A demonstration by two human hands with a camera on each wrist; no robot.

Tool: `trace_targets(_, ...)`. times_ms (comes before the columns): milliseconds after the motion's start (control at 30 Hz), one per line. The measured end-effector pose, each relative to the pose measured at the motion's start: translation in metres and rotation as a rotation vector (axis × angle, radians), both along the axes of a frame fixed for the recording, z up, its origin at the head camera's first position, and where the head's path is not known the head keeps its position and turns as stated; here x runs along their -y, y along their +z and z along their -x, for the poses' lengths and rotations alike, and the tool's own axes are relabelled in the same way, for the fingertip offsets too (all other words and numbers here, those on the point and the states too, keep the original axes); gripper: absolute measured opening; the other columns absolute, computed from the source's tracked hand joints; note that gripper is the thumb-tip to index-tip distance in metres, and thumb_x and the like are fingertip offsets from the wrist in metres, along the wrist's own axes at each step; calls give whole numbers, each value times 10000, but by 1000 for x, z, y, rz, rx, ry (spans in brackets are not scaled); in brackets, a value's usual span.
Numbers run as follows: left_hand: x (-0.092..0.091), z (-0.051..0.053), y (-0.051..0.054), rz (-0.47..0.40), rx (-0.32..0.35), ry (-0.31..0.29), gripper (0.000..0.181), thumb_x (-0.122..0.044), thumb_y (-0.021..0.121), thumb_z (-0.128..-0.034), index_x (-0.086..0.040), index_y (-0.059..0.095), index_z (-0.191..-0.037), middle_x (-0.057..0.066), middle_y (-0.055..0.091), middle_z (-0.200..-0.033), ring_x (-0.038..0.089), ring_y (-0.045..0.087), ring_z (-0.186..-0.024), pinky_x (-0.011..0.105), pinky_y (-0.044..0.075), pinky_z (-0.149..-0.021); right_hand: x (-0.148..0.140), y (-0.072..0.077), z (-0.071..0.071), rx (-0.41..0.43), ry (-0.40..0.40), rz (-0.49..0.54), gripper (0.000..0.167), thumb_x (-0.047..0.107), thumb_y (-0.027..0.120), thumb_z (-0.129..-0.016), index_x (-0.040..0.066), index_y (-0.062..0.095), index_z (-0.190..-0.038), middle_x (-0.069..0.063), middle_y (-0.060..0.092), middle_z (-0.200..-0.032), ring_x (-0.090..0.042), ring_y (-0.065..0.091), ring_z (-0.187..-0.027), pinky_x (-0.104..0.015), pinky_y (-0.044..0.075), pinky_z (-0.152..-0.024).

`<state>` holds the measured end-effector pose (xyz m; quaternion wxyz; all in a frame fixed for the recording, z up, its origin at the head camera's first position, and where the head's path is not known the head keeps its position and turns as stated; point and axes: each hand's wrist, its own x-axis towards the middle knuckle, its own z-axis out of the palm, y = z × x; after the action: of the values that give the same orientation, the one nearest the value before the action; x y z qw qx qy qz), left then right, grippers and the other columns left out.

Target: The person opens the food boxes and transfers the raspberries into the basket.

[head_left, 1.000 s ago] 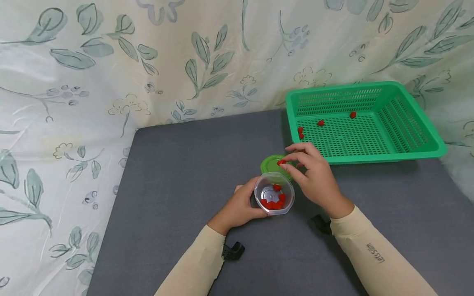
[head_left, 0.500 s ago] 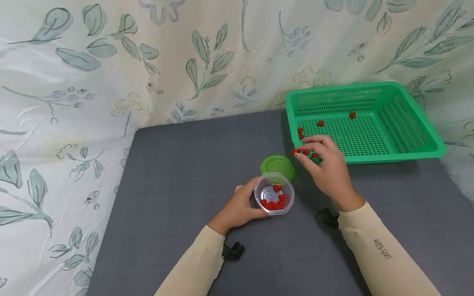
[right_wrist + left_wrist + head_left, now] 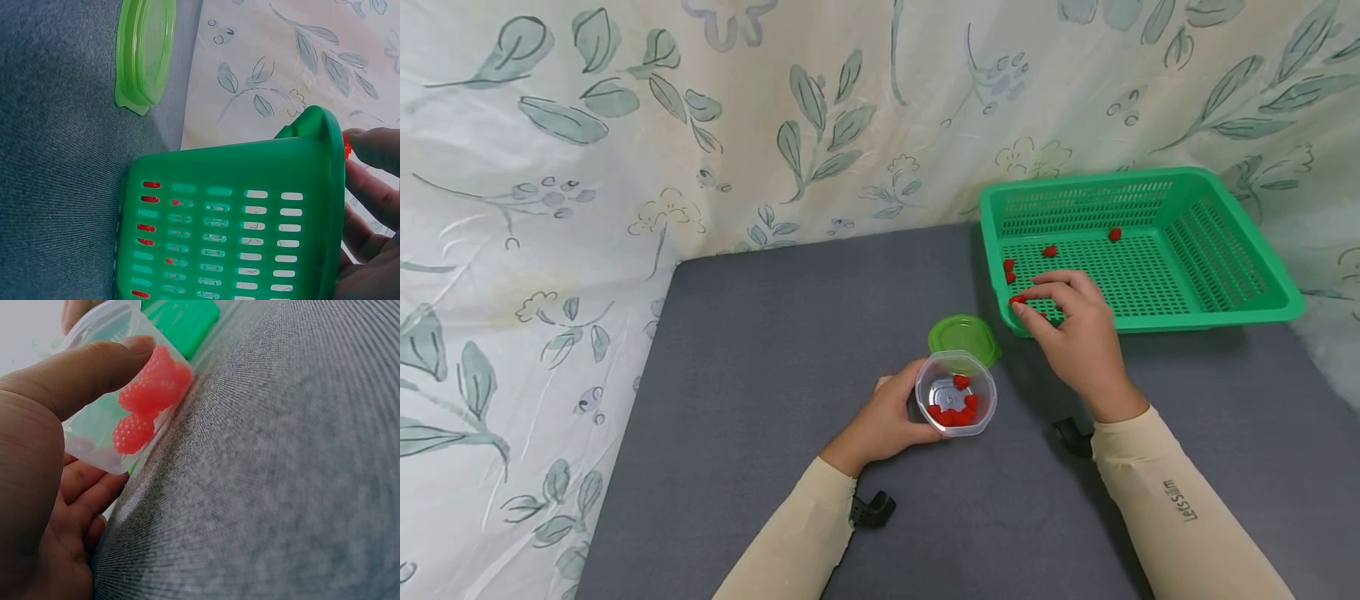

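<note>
In the head view, my left hand grips a clear plastic cup tilted with its mouth towards me. Several red raspberries lie inside it, seen through the wall in the left wrist view. Over the near left corner of a green plastic basket, my right hand pinches one raspberry between thumb and fingertips. That raspberry also shows as a red bit beside the thumb in the right wrist view. Several more raspberries lie on the basket floor, some partly hidden by the right hand.
A light green lid lies on the grey table just behind the cup, left of the basket. Behind the table hangs a leaf-patterned cloth, which the basket's far side stands close to.
My right hand has moved right, from above the lid to over the basket's near left corner, still pinching the raspberry. The left hand and the cup have stayed in place.
</note>
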<state>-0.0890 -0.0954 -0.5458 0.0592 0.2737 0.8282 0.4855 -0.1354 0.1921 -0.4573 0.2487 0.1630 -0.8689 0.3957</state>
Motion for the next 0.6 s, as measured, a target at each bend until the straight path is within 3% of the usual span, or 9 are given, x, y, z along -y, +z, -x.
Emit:
trace_targets(400, 0, 0, 0, -12, 7, -1, 935, -172, 950, -816, -165, 481, -1624, -41, 580, -1551, 97, 514, -1400, 480, 283, -1147, 0, 2, -1, 11, -16, 4, 176, -9, 851, -929, -46, 776, -1084, -187, 666, -1267, -342, 589, -1226, -535, 479, -859)
trace_targets(600, 0, 1, 1, -9, 6, -1, 934, -180, 951, -812, -169, 485, -1622, -52, 579, -1551, 89, 514, -1399, 477, 286, -1141, 0, 2, 0, 7, -9, 3, 161, -19, 849, -926, -35, 780, -1070, -174, 669, -1266, -331, 592, -1223, -461, 469, -851)
